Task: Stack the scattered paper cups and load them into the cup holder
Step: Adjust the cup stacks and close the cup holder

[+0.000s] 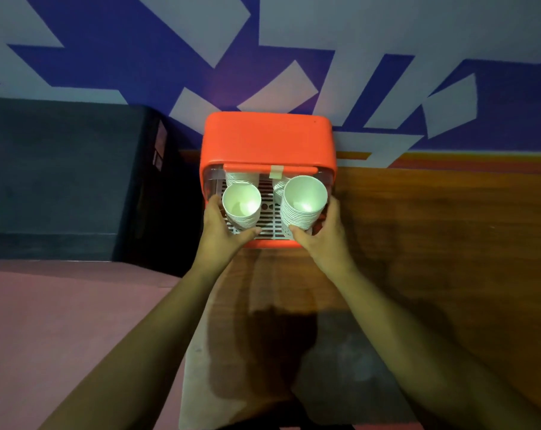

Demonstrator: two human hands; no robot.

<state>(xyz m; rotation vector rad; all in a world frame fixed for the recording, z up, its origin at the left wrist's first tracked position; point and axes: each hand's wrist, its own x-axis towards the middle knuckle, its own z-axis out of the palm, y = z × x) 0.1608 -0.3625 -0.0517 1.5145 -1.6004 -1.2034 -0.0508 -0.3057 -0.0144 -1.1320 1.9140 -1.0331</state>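
Loading | left hand (222, 226) grips left stack (242, 206), right hand (320, 234) grips right stack (303, 201), in orange cup holder (267, 138) (more cups (239, 178) behind) | next, likely: seat both, let go.

Dim, soft picture (edges bowed), shadows pooling on the table (418, 243).

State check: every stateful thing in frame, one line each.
left hand, grips left cup stack
right hand, grips right cup stack
left cup stack, mouth up, over the grate
right cup stack, mouth up, taller of the two
cup holder, rear stacks already inside
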